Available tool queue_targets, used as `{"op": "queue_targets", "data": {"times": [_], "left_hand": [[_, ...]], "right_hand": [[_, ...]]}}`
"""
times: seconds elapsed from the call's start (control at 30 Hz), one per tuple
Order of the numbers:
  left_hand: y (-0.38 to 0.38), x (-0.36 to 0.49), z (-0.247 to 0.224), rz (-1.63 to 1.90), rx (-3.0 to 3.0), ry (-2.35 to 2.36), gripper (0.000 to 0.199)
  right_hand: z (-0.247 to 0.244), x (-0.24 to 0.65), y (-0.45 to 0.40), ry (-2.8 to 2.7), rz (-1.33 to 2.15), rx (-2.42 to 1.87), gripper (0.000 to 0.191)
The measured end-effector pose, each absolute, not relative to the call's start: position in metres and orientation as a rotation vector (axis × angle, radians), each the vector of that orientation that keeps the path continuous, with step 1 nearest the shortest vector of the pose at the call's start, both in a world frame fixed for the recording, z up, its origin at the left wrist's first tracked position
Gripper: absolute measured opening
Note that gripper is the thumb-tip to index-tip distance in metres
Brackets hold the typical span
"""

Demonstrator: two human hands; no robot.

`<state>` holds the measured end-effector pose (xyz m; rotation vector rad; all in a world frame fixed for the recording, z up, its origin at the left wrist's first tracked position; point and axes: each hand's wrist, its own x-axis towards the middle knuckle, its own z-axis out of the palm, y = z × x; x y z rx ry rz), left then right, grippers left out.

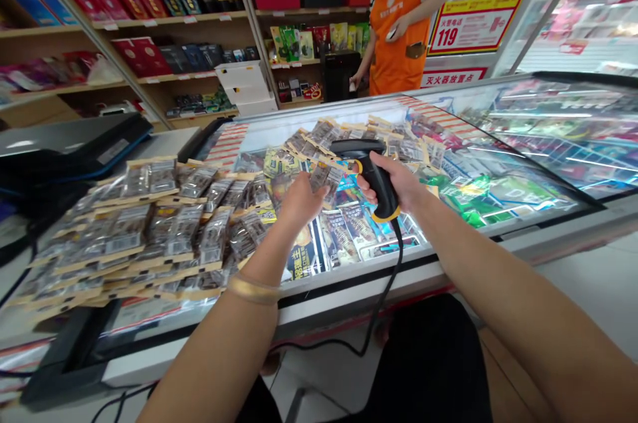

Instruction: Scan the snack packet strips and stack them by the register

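In the middle of the head view my right hand (399, 182) is wrapped round the grip of a black and yellow barcode scanner (381, 183). Its head points left, and its cable hangs down over the freezer's front edge. Just left of the scanner, my left hand (300, 200) pinches a small snack packet (326, 178) with a tan edge. That packet lies under the scanner's head. A large heap of similar snack packets (169, 230) spreads over the glass to the left. More loose packets (323, 134) lie beyond my hands.
Below the packets is a glass-topped chest freezer (349, 279) with bagged goods inside. A dark electronic device (74, 143) stands at the left. Across the freezer, a person in an orange apron (399, 24) stands before shelves (169, 18) of boxes and bottles.
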<state>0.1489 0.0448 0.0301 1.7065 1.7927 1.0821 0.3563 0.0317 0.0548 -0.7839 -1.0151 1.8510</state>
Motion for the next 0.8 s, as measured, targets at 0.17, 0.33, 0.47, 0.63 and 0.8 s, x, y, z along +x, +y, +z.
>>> {"op": "queue_targets", "data": {"times": [0.17,0.33,0.47,0.63,0.8], "left_hand": [[0.0441,0.1457,0.0326,1.279,1.290,1.657,0.011],[0.0432,0.1454,0.0348,1.281,1.303,1.673,0.014],[0.0446,0.1431,0.0337,1.327,1.304,1.692,0.018],[0.0448,0.1426,0.0341,1.337,1.289,1.723,0.021],[0.0466,0.1418,0.0314,1.370,1.334,1.693,0.019]], "right_hand": [[0.0540,0.3572,0.0302,-1.076,1.867,-0.765,0.035],[0.0518,0.3597,0.0298,-1.131,1.947,-0.787,0.039],[0.0513,0.3593,0.0290,-1.149,1.997,-0.857,0.036],[0.0497,0.3589,0.0299,-1.201,2.023,-0.883,0.038],[0.0475,0.3605,0.0308,-1.229,2.033,-0.878,0.038]]}}
